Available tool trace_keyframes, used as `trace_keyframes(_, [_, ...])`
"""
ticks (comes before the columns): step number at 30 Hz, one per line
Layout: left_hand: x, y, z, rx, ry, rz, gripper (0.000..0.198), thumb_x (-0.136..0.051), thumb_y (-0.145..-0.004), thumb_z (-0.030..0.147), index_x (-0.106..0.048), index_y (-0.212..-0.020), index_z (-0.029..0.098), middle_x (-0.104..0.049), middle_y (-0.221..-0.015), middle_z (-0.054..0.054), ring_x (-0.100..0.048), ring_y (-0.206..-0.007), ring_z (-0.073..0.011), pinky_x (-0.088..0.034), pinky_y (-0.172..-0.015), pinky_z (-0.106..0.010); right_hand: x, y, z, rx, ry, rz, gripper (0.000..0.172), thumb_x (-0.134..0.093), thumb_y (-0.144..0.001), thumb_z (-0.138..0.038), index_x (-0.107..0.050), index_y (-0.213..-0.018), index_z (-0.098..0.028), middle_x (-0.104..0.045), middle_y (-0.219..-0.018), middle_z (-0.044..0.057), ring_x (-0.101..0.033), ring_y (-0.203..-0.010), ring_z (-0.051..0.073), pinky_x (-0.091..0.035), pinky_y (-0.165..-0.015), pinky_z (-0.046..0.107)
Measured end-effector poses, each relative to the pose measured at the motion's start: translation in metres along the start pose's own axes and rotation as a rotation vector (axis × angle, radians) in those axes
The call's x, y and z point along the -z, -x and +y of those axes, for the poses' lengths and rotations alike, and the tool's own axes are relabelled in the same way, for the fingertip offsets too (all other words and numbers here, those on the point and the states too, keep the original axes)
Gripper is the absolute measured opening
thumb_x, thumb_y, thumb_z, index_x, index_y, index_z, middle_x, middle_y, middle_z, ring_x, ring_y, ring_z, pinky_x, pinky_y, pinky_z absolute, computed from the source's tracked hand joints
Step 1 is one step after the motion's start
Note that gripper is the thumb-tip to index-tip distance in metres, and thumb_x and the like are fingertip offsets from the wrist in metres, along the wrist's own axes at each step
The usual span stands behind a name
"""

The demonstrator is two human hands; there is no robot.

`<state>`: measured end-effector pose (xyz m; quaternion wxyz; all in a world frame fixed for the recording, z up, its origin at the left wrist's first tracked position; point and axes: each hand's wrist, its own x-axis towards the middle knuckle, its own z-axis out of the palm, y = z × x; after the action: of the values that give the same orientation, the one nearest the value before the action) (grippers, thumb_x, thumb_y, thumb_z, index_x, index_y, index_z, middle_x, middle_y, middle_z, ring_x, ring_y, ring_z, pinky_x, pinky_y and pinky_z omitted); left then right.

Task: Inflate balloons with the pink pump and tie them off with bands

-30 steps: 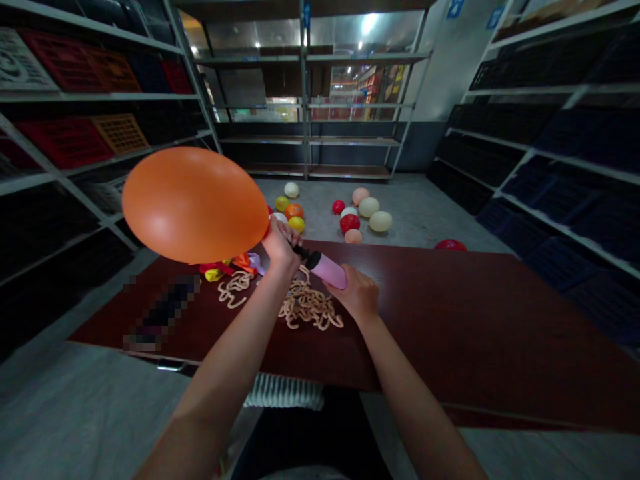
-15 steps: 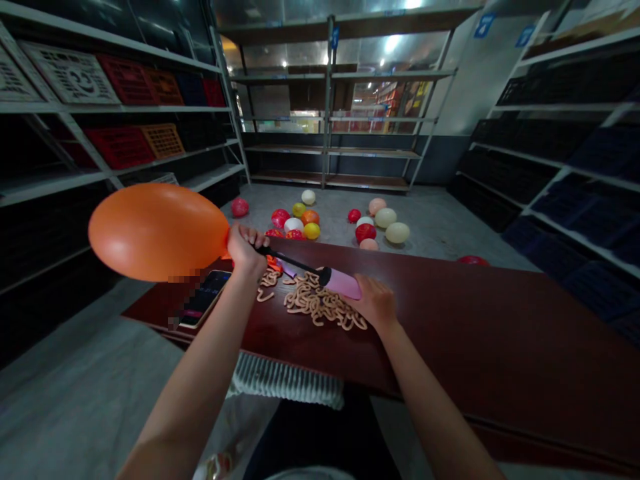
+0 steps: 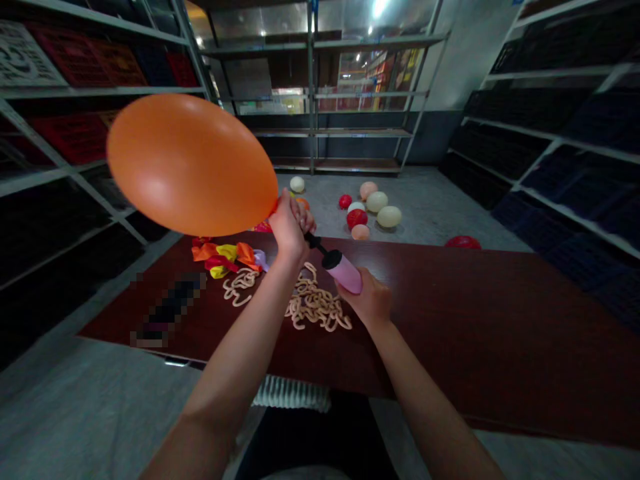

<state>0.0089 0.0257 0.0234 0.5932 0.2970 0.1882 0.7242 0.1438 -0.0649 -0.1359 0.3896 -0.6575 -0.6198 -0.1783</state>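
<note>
Mid-frame pink pump (image 3: 345, 272) had shortened vs. a moment ago, prob. an air stroke, w/ L grip (image 3: 291, 227) clasping its blk end + neck of orange balloon (image 3: 190, 167), upper L of frame, R grip (image 3: 370, 298) round its barrel.

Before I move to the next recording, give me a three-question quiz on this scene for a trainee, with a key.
1. Multiple choice: the right hand grips the body of the pump. What colour is that body?
a) green
b) pink
c) white

2. True or false: the left hand is nearer the orange balloon than the right hand is.

3. Fill in the blank: the limp balloons lie on the ____.

Key:
1. b
2. True
3. table
</note>
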Motion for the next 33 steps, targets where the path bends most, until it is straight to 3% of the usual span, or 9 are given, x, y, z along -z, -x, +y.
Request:
trace_keyframes(5, [-0.003, 0.017, -0.043, 0.047, -0.022, 0.033, 0.057, -0.047, -0.101, 0.033, -0.028, -0.049, 0.021, -0.023, -0.037, 0.007, -0.022, -0.026, -0.0073, -0.017, -0.031, -0.023, -0.003, -0.002, 0.003, -0.076, 0.000, -0.029, 0.041, -0.067, -0.080, -0.056, -0.068, -0.096, -0.019, -0.072, -0.072, 0.004, -0.066, -0.062, 0.021, -0.036, -0.056, 0.029])
trace_keyframes(11, [0.010, 0.013, -0.036, 0.065, -0.008, 0.020, 0.055, -0.036, -0.104, 0.027, -0.027, -0.051, 0.020, -0.022, -0.039, 0.007, -0.023, -0.027, -0.0077, -0.018, -0.032, -0.023, -0.003, -0.005, 0.002, -0.022, -0.021, -0.050, 0.039, -0.069, -0.079, -0.055, -0.068, -0.096, -0.020, -0.073, -0.077, 0.005, -0.067, -0.067, 0.020, -0.036, -0.060, 0.028])
trace_keyframes(17, [0.051, 0.010, 0.002, 0.044, -0.002, 0.189, 0.050, -0.045, -0.099, 0.026, -0.024, -0.054, 0.019, -0.023, -0.041, 0.007, -0.022, -0.031, -0.0070, -0.022, -0.036, -0.023, -0.003, -0.005, -0.005, 0.136, 0.012, -0.117, 0.045, -0.066, -0.081, -0.061, -0.069, -0.098, -0.019, -0.074, -0.081, 0.005, -0.067, -0.071, 0.020, -0.035, -0.063, 0.029])
trace_keyframes(26, [0.113, 0.012, 0.083, -0.012, 0.024, 0.378, 0.040, -0.035, -0.095, 0.015, -0.021, -0.058, 0.018, -0.020, -0.044, 0.007, -0.022, -0.033, -0.0060, -0.023, -0.040, -0.022, 0.003, 0.002, -0.016, 0.333, 0.051, -0.266, 0.046, -0.067, -0.082, -0.059, -0.067, -0.102, -0.018, -0.074, -0.087, 0.007, -0.066, -0.077, 0.021, -0.034, -0.067, 0.031])
trace_keyframes(30, [0.118, 0.008, 0.114, -0.039, -0.003, 0.408, 0.039, -0.033, -0.097, 0.016, -0.019, -0.060, 0.019, -0.020, -0.044, 0.007, -0.021, -0.033, -0.0059, -0.022, -0.041, -0.022, 0.007, 0.002, -0.025, 0.357, 0.046, -0.265, 0.045, -0.069, -0.081, -0.058, -0.066, -0.101, -0.018, -0.073, -0.086, 0.006, -0.065, -0.076, 0.021, -0.034, -0.066, 0.031])
trace_keyframes(33, [0.102, 0.005, 0.126, -0.093, -0.024, 0.362, 0.041, -0.035, -0.099, 0.021, -0.017, -0.062, 0.019, -0.019, -0.044, 0.007, -0.019, -0.034, -0.0065, -0.021, -0.041, -0.023, 0.007, 0.001, -0.029, 0.325, 0.022, -0.249, 0.043, -0.068, -0.081, -0.058, -0.067, -0.098, -0.019, -0.073, -0.084, 0.006, -0.065, -0.074, 0.020, -0.035, -0.065, 0.031])
